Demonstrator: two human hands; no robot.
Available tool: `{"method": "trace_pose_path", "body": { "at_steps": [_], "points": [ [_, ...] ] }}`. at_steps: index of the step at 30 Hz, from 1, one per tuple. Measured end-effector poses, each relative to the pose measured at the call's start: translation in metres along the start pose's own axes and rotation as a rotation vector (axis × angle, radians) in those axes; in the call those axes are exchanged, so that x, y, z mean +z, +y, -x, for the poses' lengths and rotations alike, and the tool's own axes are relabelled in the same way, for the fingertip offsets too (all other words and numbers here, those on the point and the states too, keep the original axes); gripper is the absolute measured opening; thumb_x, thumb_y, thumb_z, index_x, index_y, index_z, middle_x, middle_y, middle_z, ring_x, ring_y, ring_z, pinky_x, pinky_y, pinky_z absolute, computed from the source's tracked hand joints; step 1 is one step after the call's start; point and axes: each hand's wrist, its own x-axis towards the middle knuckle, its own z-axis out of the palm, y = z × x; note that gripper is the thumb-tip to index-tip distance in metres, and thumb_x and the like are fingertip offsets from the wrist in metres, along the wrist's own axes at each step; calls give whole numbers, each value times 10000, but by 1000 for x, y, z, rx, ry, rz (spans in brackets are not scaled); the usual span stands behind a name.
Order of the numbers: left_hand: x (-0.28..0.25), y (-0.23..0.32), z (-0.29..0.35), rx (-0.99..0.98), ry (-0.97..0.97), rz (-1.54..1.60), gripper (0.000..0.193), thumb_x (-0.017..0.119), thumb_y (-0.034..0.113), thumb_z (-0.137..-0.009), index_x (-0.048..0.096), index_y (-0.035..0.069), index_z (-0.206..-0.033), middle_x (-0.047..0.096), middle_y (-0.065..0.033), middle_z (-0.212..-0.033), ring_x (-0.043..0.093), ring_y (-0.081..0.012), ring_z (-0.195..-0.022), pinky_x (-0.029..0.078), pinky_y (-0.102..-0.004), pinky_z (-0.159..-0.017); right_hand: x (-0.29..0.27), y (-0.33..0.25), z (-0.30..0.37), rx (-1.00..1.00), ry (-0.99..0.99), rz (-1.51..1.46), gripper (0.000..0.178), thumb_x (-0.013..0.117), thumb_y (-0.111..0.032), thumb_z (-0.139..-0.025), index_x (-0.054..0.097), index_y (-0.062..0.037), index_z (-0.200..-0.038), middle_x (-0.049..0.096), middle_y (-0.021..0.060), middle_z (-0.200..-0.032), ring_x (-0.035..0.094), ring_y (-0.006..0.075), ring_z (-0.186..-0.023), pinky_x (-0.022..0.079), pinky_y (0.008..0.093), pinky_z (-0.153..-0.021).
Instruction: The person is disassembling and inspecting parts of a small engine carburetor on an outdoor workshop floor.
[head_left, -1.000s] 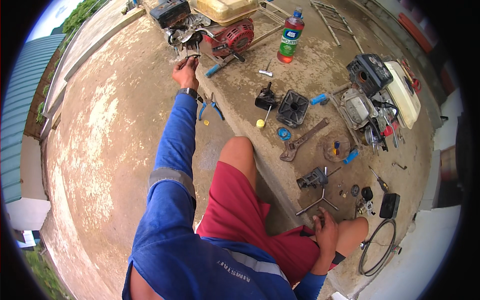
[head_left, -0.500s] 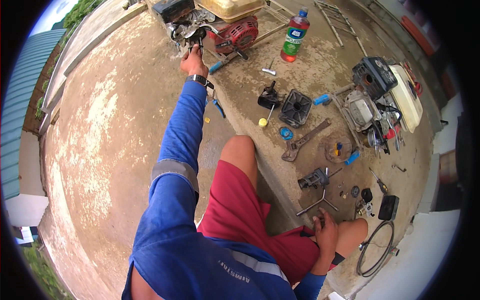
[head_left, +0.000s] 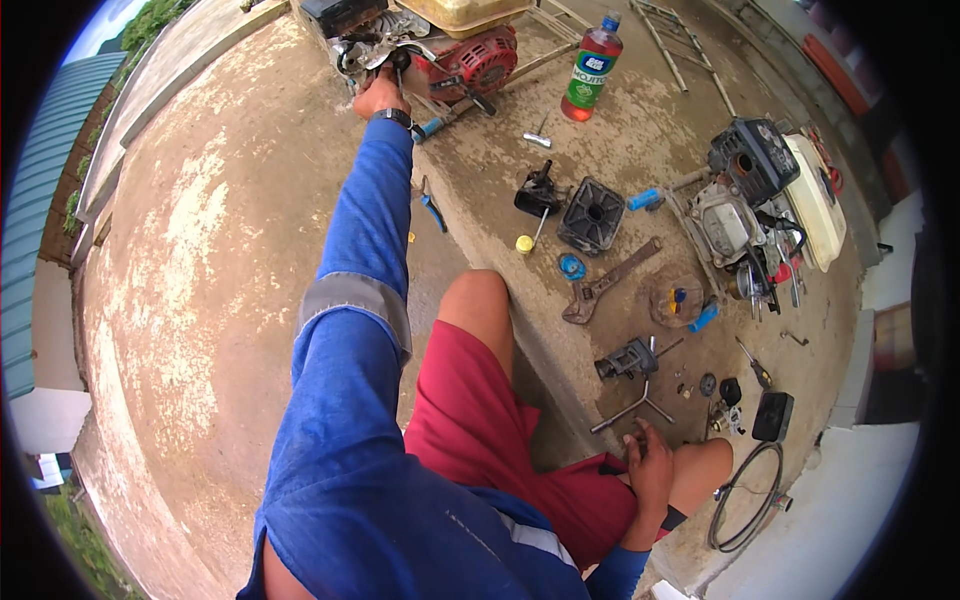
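Observation:
My left arm stretches far forward to a small red engine (head_left: 475,62), and my left hand (head_left: 381,97) is at its left end. The fingers are closed around a dark part there; their tips are partly hidden, and I cannot make out the part. My right hand (head_left: 651,468) rests on my right leg with loosely bent fingers, somewhat apart and holding nothing visible. Beyond it on the concrete lies a T-shaped socket wrench (head_left: 645,402), beside a grey-black carburetor-like part (head_left: 630,358). Blue-handled pliers (head_left: 433,212) lie below my left wrist.
To the right stands a second engine (head_left: 728,228) with a cream tank. Between the engines are a bottle of red liquid (head_left: 592,75), a black square housing (head_left: 592,215) and a rusty adjustable wrench (head_left: 610,280). A screwdriver (head_left: 757,365) and a coiled cable (head_left: 745,500) lie right. A concrete step edge runs diagonally.
My left hand has pushed slightly farther forward and left, closer in against the engine. My right hand has stayed on the leg.

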Motion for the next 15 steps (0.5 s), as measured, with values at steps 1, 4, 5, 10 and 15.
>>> {"method": "trace_pose_path", "body": {
  "at_steps": [1, 4, 5, 10, 15],
  "points": [
    [1, 0, 3, 7, 3, -57, 305, 853, -32, -823, 657, -33, -1057, 767, -158, -1001, 750, -251, -829, 629, -333, -741, 2, 4, 0, -11, 7, 12, 368, 706, -180, -952, 674, -72, -1303, 737, 156, -1042, 715, 333, -948, 549, 447, -843],
    [-3, 7, -9, 54, -11, -108, 293, 868, 0, -821, 676, -26, -1041, 772, -140, -993, 745, -246, -815, 611, -352, -725, 4, 4, -1, -42, 8, 18, 364, 705, -187, -953, 678, -76, -1299, 739, 155, -1038, 714, 334, -954, 549, 449, -845],
    [-1, 6, -6, 32, 17, -123, 291, 865, -25, -815, 692, -37, -1048, 771, -157, -1006, 745, -244, -808, 610, -350, -708, 3, 3, -1, -45, 15, 19, 362, 705, -191, -953, 680, -78, -1297, 739, 156, -1035, 713, 335, -956, 548, 450, -846],
    [-13, 17, -15, -3, -123, -226, 272, 814, 152, -906, 704, 11, -1111, 781, -97, -1035, 744, -224, -845, 565, -403, -715, 5, 7, -3, -36, 5, -5, 365, 704, -194, -954, 679, -76, -1298, 742, 162, -1040, 716, 342, -954, 549, 455, -841],
    [-22, 25, 0, -140, -215, -277, 274, 579, 316, -1016, 650, 109, -1181, 740, -68, -1133, 691, -231, -1029, 548, -406, -843, 2, 6, -2, -34, 1, 21, 369, 703, -195, -955, 674, -76, -1303, 744, 164, -1055, 718, 347, -950, 551, 459, -836]
  ]
}}
